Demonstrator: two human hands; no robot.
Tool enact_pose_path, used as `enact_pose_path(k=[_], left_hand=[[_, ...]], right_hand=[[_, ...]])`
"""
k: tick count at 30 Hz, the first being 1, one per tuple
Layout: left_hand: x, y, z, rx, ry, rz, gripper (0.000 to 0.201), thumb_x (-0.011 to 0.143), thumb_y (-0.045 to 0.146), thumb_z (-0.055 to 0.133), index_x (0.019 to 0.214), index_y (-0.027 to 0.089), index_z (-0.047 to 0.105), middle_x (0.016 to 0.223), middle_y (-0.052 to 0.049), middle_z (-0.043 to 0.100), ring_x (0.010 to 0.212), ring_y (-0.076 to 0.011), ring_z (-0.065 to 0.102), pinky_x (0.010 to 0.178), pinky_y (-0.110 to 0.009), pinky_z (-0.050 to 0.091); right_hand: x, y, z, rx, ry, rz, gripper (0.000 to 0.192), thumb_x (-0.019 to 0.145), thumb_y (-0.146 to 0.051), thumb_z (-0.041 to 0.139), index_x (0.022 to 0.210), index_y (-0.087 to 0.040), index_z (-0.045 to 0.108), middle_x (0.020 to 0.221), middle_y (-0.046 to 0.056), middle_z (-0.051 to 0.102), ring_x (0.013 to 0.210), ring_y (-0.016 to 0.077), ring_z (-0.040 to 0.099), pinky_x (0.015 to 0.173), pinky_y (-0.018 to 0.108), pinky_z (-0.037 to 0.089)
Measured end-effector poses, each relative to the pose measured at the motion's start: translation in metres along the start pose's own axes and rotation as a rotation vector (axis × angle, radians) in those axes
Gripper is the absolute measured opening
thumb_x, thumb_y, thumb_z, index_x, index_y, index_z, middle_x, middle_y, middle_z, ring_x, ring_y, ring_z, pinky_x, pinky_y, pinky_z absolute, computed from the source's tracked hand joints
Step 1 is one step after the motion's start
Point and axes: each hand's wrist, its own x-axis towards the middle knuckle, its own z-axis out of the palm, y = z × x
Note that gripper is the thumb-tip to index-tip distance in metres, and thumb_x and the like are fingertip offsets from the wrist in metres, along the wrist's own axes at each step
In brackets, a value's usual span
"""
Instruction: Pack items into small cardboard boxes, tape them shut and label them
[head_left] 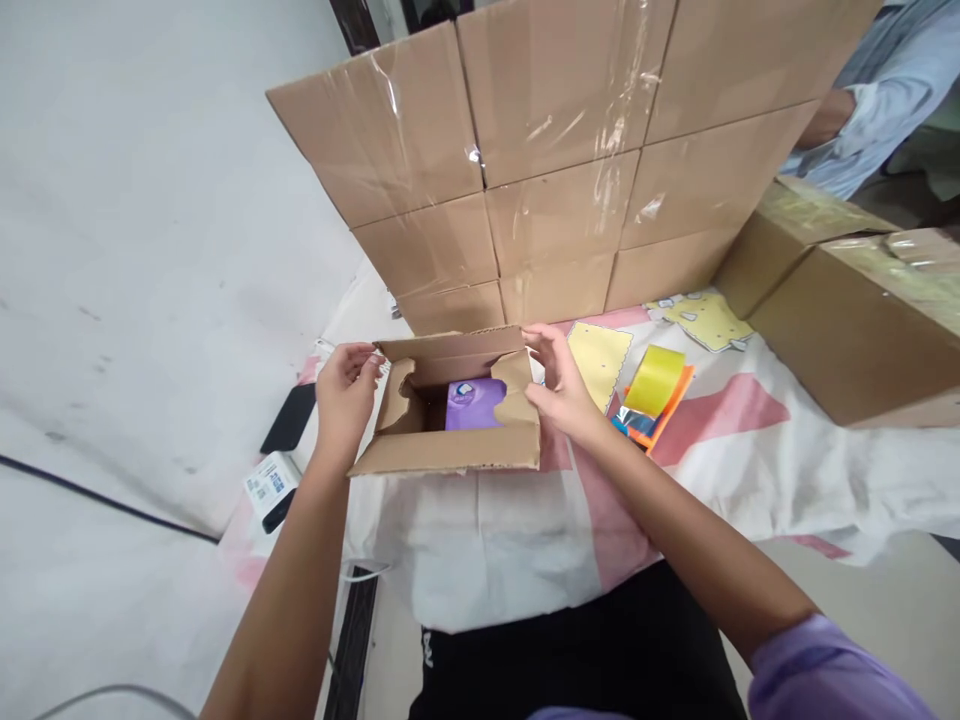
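A small cardboard box (442,450) with its top flaps apart stands in front of me at the table's near side. Inside it, toward the right, lies a purple pack (474,405) with a small round logo. My left hand (349,390) pinches the box at its far left corner, thumb against the fingers. At the right edge, my right hand (559,385) grips the box with the thumb on the near side and the fingers behind. The short side flaps tilt inward over the opening and partly cover the purple pack.
Stacked taped cartons (562,200) rise behind the box, with more cartons (862,300) at right. A yellow tape roll (656,380) and yellow paper pieces (600,360) lie right. A black phone (289,418) and a white labelled box (271,485) lie left. A person's sleeve (892,110) shows behind.
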Motion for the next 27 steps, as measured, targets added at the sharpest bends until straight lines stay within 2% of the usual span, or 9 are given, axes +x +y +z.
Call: enact_pose_path(k=[4, 8, 11, 13, 15, 17, 22, 24, 27], left_hand=[[-0.002, 0.009, -0.004, 0.132, 0.041, 0.062, 0.031, 0.095, 0.041, 0.048, 0.111, 0.021, 0.064, 0.107, -0.009, 0.07, 0.096, -0.0214, 0.065, 0.084, -0.035, 0.053], [-0.001, 0.007, -0.004, 0.187, -0.204, 0.06, 0.037, 0.084, 0.049, 0.062, 0.107, 0.021, 0.073, 0.126, -0.01, 0.069, 0.114, -0.027, 0.064, 0.098, -0.039, 0.052], [-0.002, 0.0, -0.001, 0.125, -0.367, -0.092, 0.06, 0.081, 0.056, 0.062, 0.129, 0.02, 0.066, 0.142, -0.012, 0.064, 0.125, -0.0293, 0.062, 0.109, -0.042, 0.049], [-0.003, -0.003, -0.001, 0.082, -0.375, -0.171, 0.069, 0.081, 0.059, 0.062, 0.137, 0.02, 0.061, 0.151, -0.013, 0.057, 0.133, -0.0307, 0.058, 0.111, -0.04, 0.048], [-0.005, -0.004, -0.003, 0.083, -0.375, -0.216, 0.069, 0.081, 0.062, 0.062, 0.137, 0.023, 0.063, 0.151, -0.01, 0.057, 0.135, -0.031, 0.058, 0.11, -0.039, 0.05], [-0.005, -0.007, -0.007, 0.074, -0.381, -0.252, 0.067, 0.079, 0.064, 0.065, 0.137, 0.028, 0.064, 0.148, -0.005, 0.061, 0.134, -0.0312, 0.059, 0.109, -0.039, 0.052], [-0.009, -0.018, -0.006, -0.104, -0.221, -0.409, 0.079, 0.063, 0.066, 0.076, 0.13, 0.026, 0.068, 0.138, -0.006, 0.068, 0.132, -0.0403, 0.059, 0.104, -0.047, 0.057], [-0.019, -0.02, 0.0, -0.187, -0.142, -0.42, 0.085, 0.066, 0.075, 0.066, 0.138, 0.03, 0.062, 0.145, -0.003, 0.064, 0.135, -0.0401, 0.057, 0.101, -0.047, 0.059], [-0.043, -0.015, 0.007, -0.245, -0.156, -0.352, 0.082, 0.074, 0.079, 0.055, 0.148, 0.044, 0.05, 0.158, 0.007, 0.05, 0.141, -0.0353, 0.053, 0.093, -0.041, 0.064]], right_hand=[[0.005, 0.001, -0.001, -0.085, -0.024, -0.095, 0.049, 0.085, -0.02, 0.054, 0.133, -0.027, 0.05, 0.132, 0.008, 0.059, 0.129, 0.0255, 0.054, 0.116, 0.05, 0.04], [0.001, 0.004, -0.012, -0.18, -0.136, -0.198, 0.029, 0.093, -0.016, 0.045, 0.11, -0.027, 0.066, 0.119, 0.006, 0.064, 0.122, 0.0248, 0.055, 0.115, 0.052, 0.037], [-0.01, -0.001, -0.026, -0.147, -0.233, -0.164, 0.041, 0.097, -0.015, 0.04, 0.129, -0.027, 0.062, 0.145, 0.009, 0.054, 0.142, 0.024, 0.043, 0.121, 0.052, 0.031], [-0.021, -0.008, -0.032, -0.119, -0.352, -0.115, 0.053, 0.092, -0.022, 0.054, 0.144, -0.028, 0.052, 0.162, 0.009, 0.038, 0.153, 0.0276, 0.03, 0.123, 0.053, 0.028], [-0.03, -0.018, -0.031, -0.141, -0.427, -0.059, 0.085, 0.076, -0.032, 0.076, 0.154, -0.031, 0.042, 0.168, 0.01, 0.025, 0.157, 0.0354, 0.019, 0.123, 0.057, 0.027], [-0.036, -0.026, -0.022, -0.197, -0.379, -0.011, 0.106, 0.065, -0.037, 0.086, 0.158, -0.032, 0.036, 0.167, 0.011, 0.026, 0.156, 0.039, 0.018, 0.123, 0.059, 0.025], [-0.038, -0.037, 0.012, -0.125, -0.007, 0.085, 0.086, 0.073, -0.037, 0.081, 0.151, -0.033, 0.045, 0.149, 0.007, 0.048, 0.141, 0.0304, 0.038, 0.12, 0.049, 0.033], [-0.039, -0.039, 0.019, -0.097, 0.067, 0.11, 0.086, 0.074, -0.029, 0.077, 0.152, -0.034, 0.043, 0.146, 0.006, 0.049, 0.14, 0.0296, 0.038, 0.119, 0.049, 0.034], [-0.041, -0.041, 0.02, -0.101, 0.113, 0.18, 0.091, 0.075, -0.02, 0.068, 0.157, -0.037, 0.033, 0.149, 0.006, 0.042, 0.142, 0.0295, 0.037, 0.12, 0.05, 0.031]])
